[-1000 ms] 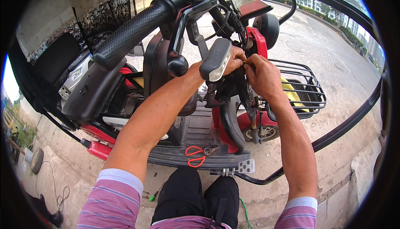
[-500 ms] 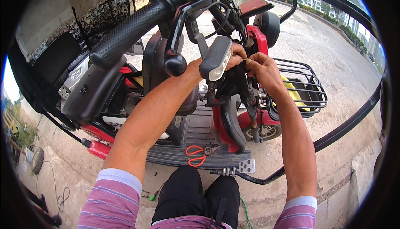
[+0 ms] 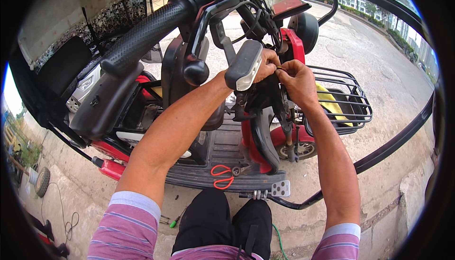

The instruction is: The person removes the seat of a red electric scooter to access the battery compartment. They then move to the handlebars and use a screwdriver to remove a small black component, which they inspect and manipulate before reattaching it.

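Observation:
Both hands meet at the front column of a red and black scooter-like vehicle, just below its handlebar (image 3: 147,35). My left hand (image 3: 267,66) is closed in a pinch, partly hidden behind the grey signal lamp (image 3: 244,66). Close to its right, my right hand (image 3: 299,84) pinches with thumb and forefinger. Between the fingertips a short bit of thin yellowish wire (image 3: 279,67) shows; most of it is covered by the fingers. Dark cables (image 3: 274,25) run down from the handlebar behind the hands.
Orange-handled scissors (image 3: 222,183) lie on the ribbed footboard (image 3: 189,175), beside a small dark ring. A metal pedal (image 3: 280,188) sits at its right end. At right is a black wire basket (image 3: 343,99); a green-handled tool (image 3: 174,223) lies on the ground. A black frame bar (image 3: 388,148) curves at right.
The fingertips of my right hand have shifted slightly left, closer to my left hand, with less of the wire showing. The arms have otherwise hardly moved.

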The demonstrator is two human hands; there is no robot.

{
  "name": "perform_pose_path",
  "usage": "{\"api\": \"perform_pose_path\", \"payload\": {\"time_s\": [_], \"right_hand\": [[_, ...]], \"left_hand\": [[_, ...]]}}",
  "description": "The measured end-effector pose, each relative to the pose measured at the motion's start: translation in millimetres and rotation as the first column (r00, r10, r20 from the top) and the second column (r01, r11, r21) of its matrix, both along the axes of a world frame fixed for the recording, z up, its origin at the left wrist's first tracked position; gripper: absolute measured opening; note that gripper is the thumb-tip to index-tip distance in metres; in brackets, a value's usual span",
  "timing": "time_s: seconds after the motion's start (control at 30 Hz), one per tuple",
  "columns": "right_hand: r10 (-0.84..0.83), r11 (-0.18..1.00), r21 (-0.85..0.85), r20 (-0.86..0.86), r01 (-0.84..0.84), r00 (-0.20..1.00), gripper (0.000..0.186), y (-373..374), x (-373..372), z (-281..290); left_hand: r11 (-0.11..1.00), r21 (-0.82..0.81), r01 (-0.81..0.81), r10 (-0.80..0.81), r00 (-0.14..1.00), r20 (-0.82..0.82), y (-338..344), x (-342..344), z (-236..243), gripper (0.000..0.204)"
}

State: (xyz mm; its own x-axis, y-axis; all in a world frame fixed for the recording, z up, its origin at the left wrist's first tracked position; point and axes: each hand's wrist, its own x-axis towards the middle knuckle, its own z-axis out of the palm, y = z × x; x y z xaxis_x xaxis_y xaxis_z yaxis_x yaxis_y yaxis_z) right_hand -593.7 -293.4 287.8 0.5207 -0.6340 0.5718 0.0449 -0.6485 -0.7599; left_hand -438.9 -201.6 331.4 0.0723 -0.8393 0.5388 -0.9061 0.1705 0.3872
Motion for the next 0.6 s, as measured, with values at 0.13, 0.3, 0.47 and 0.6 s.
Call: {"api": "perform_pose_path", "payload": {"time_s": [0.13,0.3,0.47,0.6], "right_hand": [[-0.061,0.998,0.015,0.004,0.061,0.998,0.017,-1,2,-1],[0.006,0.993,0.119,0.111,-0.019,0.994,0.021,-9,6,-10],[0.072,0.978,0.185,0.156,-0.100,0.985,0.023,0,5,-5],[0.083,0.970,0.217,0.140,-0.112,0.987,0.023,3,4,-1]], "left_hand": [[0.998,-0.064,-0.023,0.022,1.000,-0.009,0,-1,-4,0.022],[0.996,-0.075,-0.051,0.050,0.999,-0.018,0,-6,-4,0.022],[0.995,-0.081,-0.058,0.056,0.998,-0.035,1,-5,-7,0.021],[0.996,-0.086,-0.011,0.006,0.998,-0.063,2,-3,-8,0.021]]}}
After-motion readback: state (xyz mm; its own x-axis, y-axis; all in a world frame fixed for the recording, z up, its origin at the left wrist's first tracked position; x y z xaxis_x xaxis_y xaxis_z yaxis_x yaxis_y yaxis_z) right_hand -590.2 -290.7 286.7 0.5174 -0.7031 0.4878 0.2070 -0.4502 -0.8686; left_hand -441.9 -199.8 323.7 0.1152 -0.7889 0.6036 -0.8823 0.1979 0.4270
